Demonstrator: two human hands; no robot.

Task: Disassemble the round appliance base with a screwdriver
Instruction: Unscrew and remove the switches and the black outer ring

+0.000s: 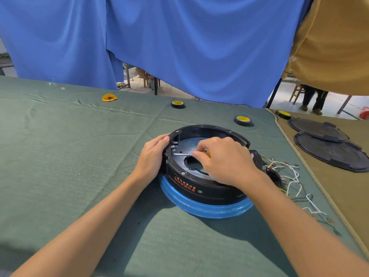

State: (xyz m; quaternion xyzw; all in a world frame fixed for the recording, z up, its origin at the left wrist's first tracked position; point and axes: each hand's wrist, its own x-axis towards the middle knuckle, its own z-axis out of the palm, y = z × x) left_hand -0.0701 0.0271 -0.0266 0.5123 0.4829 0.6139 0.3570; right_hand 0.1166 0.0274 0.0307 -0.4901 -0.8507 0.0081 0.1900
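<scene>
A person tackles a screw inside the round appliance base (pixel 199 186), which sits on the green-clothed worktop (pixel 79 156). The right hand (pixel 225 160) pinches a screwdriver (pixel 182 154) with its tip at the inner left wall. The left hand (pixel 152 156) grips the rim just outside that spot. The next move likely calls for steady turns with the tip kept seated.
</scene>
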